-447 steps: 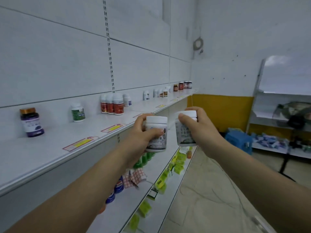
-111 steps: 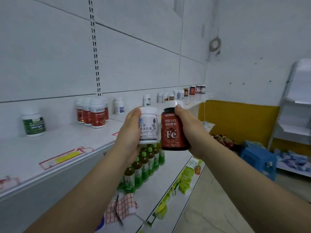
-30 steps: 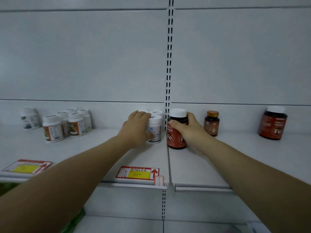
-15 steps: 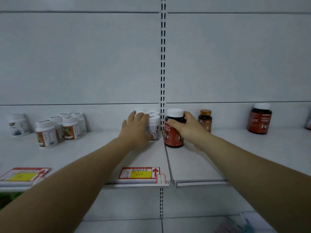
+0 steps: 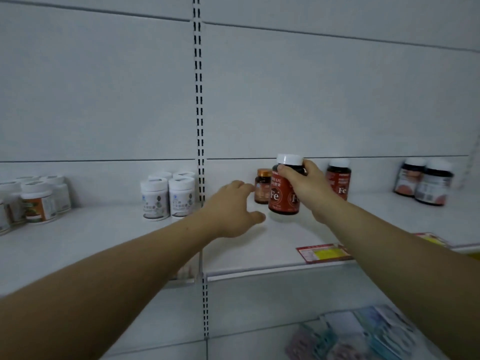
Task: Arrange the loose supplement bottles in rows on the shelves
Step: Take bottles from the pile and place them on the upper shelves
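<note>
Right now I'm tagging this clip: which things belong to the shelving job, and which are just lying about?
Job: red Fe bottle held by the right hand, second Fe bottle, amber bottle, white bottles, shelf.
Lying about: price tag, packets below.

On the shelf (image 5: 104,237), far left: a bottle cluster (image 5: 36,201). We note four bottles (image 5: 168,196) two by two, just left of the slotted upright (image 5: 198,100). Right of it, our left hand (image 5: 231,211) is beside the held bottle (image 5: 283,196) in our right hand (image 5: 309,188); a small bottle (image 5: 262,187) stands behind. Further right a single bottle (image 5: 339,180), then a pair (image 5: 423,181). Price tag (image 5: 322,253) on the front edge; packets (image 5: 363,333) below
</note>
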Available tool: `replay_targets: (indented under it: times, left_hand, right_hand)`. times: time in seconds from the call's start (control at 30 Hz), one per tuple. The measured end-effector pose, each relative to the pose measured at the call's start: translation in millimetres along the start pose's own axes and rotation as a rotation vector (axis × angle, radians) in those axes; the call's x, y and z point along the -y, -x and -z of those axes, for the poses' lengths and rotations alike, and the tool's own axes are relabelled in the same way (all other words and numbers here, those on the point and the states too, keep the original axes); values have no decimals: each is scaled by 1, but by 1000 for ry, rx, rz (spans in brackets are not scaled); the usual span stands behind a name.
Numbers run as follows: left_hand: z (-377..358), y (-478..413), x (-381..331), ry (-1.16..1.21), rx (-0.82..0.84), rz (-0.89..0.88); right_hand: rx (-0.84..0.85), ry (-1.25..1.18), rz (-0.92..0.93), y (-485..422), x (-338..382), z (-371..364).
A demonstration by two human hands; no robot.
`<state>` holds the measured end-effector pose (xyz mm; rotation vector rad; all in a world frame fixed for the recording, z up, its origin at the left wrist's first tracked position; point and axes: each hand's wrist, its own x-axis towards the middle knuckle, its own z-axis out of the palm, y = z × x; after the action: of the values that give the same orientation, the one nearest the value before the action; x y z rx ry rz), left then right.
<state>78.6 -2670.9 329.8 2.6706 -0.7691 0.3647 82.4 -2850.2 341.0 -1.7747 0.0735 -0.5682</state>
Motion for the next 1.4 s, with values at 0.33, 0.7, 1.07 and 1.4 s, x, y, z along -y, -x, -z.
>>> replay_targets:
  times: [0.33,0.7,1.07,1.4]
  left_hand:
    - [-91,-85,-151,108,338,159]
    - [-134,-124,-186,-222,443,314]
    - [-137,-126,-185,-282,466,318]
    - [-136,-126,-188,-292,478,319]
  right_hand:
    - [21,80,-36,-52,-59,166]
    - [244,83,5,-121,-109,216]
    - [262,210,34,-176,-138,213]
    - [245,294,51,-185,-135,210]
